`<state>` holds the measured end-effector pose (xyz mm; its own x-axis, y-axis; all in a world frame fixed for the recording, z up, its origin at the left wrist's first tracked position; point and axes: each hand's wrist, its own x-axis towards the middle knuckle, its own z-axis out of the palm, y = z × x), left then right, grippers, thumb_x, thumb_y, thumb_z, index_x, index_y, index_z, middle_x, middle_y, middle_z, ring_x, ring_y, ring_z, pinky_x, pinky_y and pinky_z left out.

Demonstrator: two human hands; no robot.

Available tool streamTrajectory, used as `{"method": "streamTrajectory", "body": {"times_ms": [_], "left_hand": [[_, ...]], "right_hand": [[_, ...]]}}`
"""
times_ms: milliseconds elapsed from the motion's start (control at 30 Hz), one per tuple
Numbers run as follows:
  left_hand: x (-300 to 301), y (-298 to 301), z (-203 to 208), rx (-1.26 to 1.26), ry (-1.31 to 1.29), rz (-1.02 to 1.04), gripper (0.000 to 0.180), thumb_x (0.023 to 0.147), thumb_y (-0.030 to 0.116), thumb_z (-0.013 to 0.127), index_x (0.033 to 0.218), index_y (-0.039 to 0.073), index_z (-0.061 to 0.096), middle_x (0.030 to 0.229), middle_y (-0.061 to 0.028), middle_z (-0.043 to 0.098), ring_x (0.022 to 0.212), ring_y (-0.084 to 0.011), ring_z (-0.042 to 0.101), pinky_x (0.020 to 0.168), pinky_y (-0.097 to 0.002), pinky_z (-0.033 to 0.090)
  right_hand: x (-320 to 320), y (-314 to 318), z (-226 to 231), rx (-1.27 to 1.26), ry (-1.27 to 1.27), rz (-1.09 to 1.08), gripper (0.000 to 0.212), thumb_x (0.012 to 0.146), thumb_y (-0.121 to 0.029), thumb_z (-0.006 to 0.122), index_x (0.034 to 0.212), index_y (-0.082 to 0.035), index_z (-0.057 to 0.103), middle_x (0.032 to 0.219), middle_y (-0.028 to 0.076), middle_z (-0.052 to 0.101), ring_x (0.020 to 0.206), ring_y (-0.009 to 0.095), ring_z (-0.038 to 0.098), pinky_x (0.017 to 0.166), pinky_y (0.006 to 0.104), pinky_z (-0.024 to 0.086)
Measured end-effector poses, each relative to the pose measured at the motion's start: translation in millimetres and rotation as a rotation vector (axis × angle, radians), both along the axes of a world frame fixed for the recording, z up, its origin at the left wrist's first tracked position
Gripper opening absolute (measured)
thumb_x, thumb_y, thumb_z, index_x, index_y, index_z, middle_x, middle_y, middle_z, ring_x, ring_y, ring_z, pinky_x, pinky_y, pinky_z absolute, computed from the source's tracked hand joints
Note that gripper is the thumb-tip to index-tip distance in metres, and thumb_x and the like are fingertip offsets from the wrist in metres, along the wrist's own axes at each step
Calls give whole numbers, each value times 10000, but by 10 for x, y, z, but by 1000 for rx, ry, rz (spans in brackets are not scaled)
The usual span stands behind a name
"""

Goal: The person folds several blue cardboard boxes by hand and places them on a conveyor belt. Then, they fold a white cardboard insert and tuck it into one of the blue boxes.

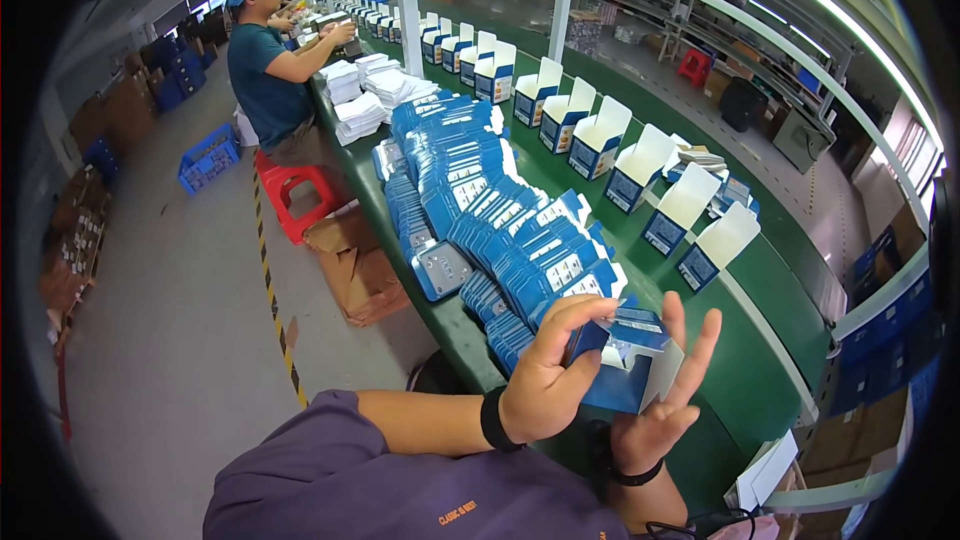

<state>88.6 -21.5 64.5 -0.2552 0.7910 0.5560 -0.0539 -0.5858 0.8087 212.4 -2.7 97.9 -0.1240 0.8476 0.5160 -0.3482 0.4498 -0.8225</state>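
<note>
A small blue carton (pixel 612 388) with white inner flaps is held up in front of me, just above the near end of the green work surface. My left hand (pixel 548 375) is closed on its left side, thumb and fingers pinching a panel near the top. My right hand (pixel 655 430) is beside the carton's right side, its fingers stretched upward and apart, touching or nearly touching a white flap. Right behind the carton lie long overlapping rows of flat blue cartons (pixel 500 210). A blue-rimmed metallic tray-like piece (pixel 442 270) lies at their left edge.
Opened cartons (pixel 595 145) with raised white lids line the green conveyor table (pixel 735 315). Stacks of white folded paper (pixel 360 110) lie farther off, beside a co-worker (pixel 275 60) in a blue cap. A red stool (pixel 292 198) and brown cardboard box (pixel 355 275) stand left.
</note>
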Motion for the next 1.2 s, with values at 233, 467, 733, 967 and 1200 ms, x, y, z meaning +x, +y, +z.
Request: {"method": "streamTrajectory", "body": {"times_ms": [233, 467, 733, 967, 1200], "left_hand": [[3, -78, 214, 138, 102, 24, 281, 899, -94, 571, 1132, 60, 596, 1394, -183, 538, 1362, -335, 496, 1171, -466, 348], [-59, 23, 19, 206, 330, 133, 209, 863, -23, 683, 1034, 75, 614, 1364, -203, 570, 1369, -402, 500, 1143, -508, 377], [-360, 43, 436, 46, 605, -112, 541, 849, 100, 755, 1352, 36, 568, 1384, -200, 566, 1375, -388, 500, 1134, -489, 396], [-509, 368, 121, -698, -797, -690, 659, 930, 281, 752, 1473, 47, 462, 1412, -155, 523, 1318, -325, 532, 1094, -442, 453], [-295, 190, -261, -500, 304, -224, 711, 890, 269, 801, 1480, 66, 461, 1511, -217, 413, 1430, -380, 427, 1128, -546, 408]], "right_hand": [[120, 119, -378, 169, 8, 14, 156, 1003, -102, 565, 1157, -79, 567, 1428, 212, 528, 1425, 398, 447, 1165, 507, 351], [57, 60, -368, 145, -9, -97, 166, 927, 43, 574, 1036, -80, 595, 1428, 198, 526, 1447, 412, 421, 1201, 547, 292], [476, 341, -41, -239, 47, 222, 516, 929, -22, 585, 1441, -42, 522, 1454, 195, 526, 1428, 338, 460, 1208, 453, 313], [846, 493, -139, 234, -803, 191, 518, 1006, -215, 572, 1486, -36, 494, 1511, 183, 497, 1379, 288, 504, 1159, 424, 393], [1494, 1717, -765, -96, -770, -804, 355, 1008, -252, 568, 1182, 46, 653, 1062, 253, 720, 1036, 421, 682, 936, 487, 513]]}}
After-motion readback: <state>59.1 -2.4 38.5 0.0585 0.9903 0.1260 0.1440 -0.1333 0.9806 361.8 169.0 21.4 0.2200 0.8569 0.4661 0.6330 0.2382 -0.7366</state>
